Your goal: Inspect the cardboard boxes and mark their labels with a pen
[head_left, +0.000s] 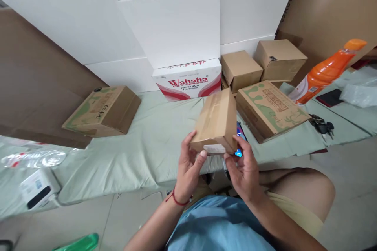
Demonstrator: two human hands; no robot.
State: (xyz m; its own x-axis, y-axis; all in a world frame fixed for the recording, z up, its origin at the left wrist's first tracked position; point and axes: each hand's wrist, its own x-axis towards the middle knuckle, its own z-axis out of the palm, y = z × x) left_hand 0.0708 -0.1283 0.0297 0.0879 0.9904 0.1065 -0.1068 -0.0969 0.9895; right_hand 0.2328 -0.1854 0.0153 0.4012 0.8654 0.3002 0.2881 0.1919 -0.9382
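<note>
A brown cardboard box (214, 115) with tape along its top is held tilted above the front of the green cloth. My left hand (190, 166) grips its near left corner, thumb on the front face beside a white label (214, 148). At the near right corner, my right hand (242, 164) has its fingers on the side and its thumb at the lower edge. Partly hidden behind the box and right hand is a phone (240, 132) with a lit screen.
A Wahaha carton (190, 82) stands at the back. Cardboard boxes (241, 66) (279, 60) and a green-printed coconut box (272, 108) are at right, near an orange bottle (321, 72) and keys (322, 125). Another printed box (103, 111) and a white device (39, 188) lie left.
</note>
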